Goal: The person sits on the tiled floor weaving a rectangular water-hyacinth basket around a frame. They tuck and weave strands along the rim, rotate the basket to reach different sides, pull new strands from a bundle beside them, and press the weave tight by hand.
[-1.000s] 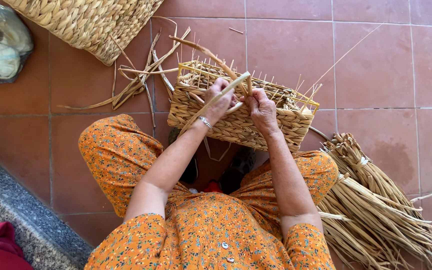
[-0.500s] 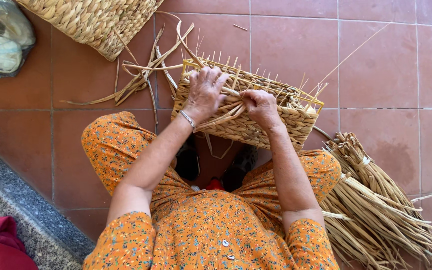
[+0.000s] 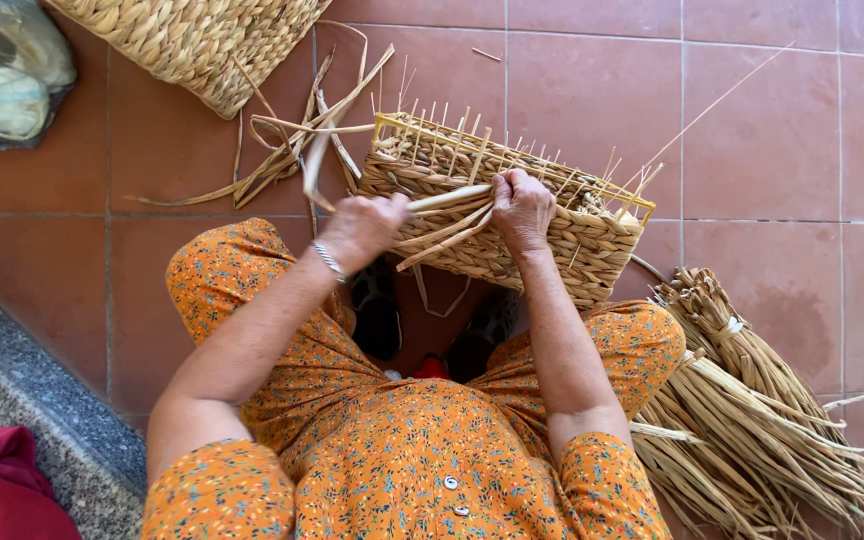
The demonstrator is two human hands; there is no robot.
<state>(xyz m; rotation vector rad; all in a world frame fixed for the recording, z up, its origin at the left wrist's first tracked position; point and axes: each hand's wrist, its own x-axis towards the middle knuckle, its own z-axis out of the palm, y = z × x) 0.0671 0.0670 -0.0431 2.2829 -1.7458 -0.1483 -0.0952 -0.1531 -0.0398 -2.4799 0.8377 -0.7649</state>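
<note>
Fingers of the left hand are curling tight around pale flat straw strips, and the right hand is pinching the same strips against the basket. That basket is sitting on the red tile floor just past her knees: half-woven, rectangular, golden-brown, thin bare stakes sticking up along its rim. Straw bundles are lying near the right knee.

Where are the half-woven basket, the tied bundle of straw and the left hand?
half-woven basket [image 3: 582, 240], head view, on its woven side wall.
tied bundle of straw [image 3: 752, 400], head view, on its stalks.
left hand [image 3: 364, 225], head view, on its back.
</note>
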